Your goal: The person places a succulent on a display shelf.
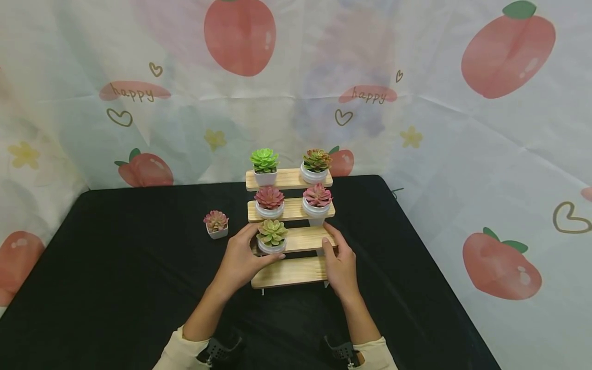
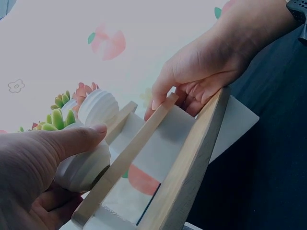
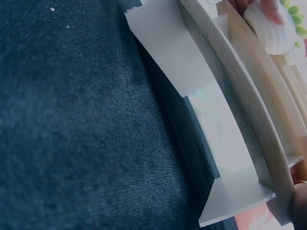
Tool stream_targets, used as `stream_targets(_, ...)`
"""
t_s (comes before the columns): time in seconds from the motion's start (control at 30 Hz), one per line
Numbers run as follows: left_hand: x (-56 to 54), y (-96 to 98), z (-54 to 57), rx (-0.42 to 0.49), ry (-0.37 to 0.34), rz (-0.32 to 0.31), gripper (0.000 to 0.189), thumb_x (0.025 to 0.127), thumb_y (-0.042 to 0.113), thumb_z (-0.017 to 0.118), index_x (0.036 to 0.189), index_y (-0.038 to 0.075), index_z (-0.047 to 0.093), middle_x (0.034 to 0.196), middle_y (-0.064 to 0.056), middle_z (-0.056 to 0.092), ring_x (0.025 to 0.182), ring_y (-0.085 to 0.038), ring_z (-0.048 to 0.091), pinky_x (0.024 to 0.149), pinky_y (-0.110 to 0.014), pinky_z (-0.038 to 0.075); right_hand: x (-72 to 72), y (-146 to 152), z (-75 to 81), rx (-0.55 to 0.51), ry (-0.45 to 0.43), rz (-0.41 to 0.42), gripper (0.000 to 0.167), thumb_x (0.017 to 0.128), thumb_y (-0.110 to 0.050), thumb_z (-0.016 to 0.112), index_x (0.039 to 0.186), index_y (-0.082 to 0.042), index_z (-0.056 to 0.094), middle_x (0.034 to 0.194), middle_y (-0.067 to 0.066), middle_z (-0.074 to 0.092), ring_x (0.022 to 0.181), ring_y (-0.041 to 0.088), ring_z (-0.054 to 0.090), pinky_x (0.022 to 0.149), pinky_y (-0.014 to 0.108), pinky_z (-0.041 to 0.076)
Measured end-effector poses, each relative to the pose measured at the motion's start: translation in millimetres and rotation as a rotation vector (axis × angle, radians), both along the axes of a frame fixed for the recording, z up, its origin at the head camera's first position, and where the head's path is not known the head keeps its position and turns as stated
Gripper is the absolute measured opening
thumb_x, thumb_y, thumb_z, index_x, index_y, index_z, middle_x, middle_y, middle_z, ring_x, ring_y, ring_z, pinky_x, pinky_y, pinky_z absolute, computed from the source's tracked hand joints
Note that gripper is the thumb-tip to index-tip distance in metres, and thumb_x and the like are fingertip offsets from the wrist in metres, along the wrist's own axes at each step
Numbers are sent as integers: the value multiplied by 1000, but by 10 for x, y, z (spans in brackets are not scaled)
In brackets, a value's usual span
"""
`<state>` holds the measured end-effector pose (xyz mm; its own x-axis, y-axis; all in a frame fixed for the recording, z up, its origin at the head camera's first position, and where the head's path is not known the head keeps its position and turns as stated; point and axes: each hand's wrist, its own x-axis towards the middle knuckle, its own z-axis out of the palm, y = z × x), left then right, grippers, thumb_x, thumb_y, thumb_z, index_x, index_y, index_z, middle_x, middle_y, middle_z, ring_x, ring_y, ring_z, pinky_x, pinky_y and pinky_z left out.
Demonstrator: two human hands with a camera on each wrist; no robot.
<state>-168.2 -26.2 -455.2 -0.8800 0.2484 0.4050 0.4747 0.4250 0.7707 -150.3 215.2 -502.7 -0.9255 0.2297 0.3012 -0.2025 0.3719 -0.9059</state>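
Note:
My left hand (image 1: 241, 257) holds a pale green succulent (image 1: 272, 232) in a round white pot (image 2: 82, 165), on the left end of the third plank from the top of a stepped wooden stand (image 1: 305, 239). In the left wrist view its thumb lies along the ribbed pot, with fingers on the other side. At the right end of that same plank, my right hand (image 1: 341, 264) grips the wood between thumb and fingers. The lowest plank (image 1: 289, 272) carries no pot. Only a small part of the right hand shows in the right wrist view.
Above stand two pink succulents (image 1: 270, 198) in round pots, a bright green one (image 1: 264, 161) in a square pot and a reddish-green one (image 1: 316, 160). Left of the stand, a pink succulent (image 1: 216, 221) in a square pot sits on the black cloth (image 1: 139, 277). A printed curtain (image 1: 287, 113) hangs behind.

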Motion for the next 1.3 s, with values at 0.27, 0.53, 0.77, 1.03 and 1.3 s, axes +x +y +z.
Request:
stream_targets(0.27,0,-2,-15,0,-17,7,72,71,19,99,133,5,65,127,-9,65,118,-26,63,98,-48,52,4,0,-7,8,3,-9,38,108,-16,56,145,-21,61,142,-6,59,81,20,52,65,32,40)
stream_targets(0.53,20,-8,-19,2,-14,38,73,70,19,99,133,4,65,126,-10,65,117,-27,63,98,-49,53,3,-4,-18,8,12,-5,38,108,-16,55,145,-21,61,143,-6,59,67,21,45,59,33,37)
stream_targets(0.77,18,1,-24,-5,2,70,74,69,22,100,132,3,65,124,-11,66,117,-28,64,99,-50,52,-8,-6,-11,6,1,-1,38,108,-17,56,146,-15,60,145,-7,58,83,22,53,66,33,41)
stream_targets(1.03,18,33,-75,-2,22,96,78,69,23,100,134,3,63,124,-11,66,117,-27,64,98,-47,53,-17,0,-17,1,0,-2,38,108,-17,56,146,-15,60,143,-5,59,83,23,54,66,34,42)
stream_targets(1.3,38,61,-78,8,23,111,77,71,22,99,135,1,63,126,-12,65,118,-28,64,99,-47,52,-18,3,-22,-17,16,9,38,107,-15,56,145,-15,60,145,-4,58,113,19,57,90,41,45)
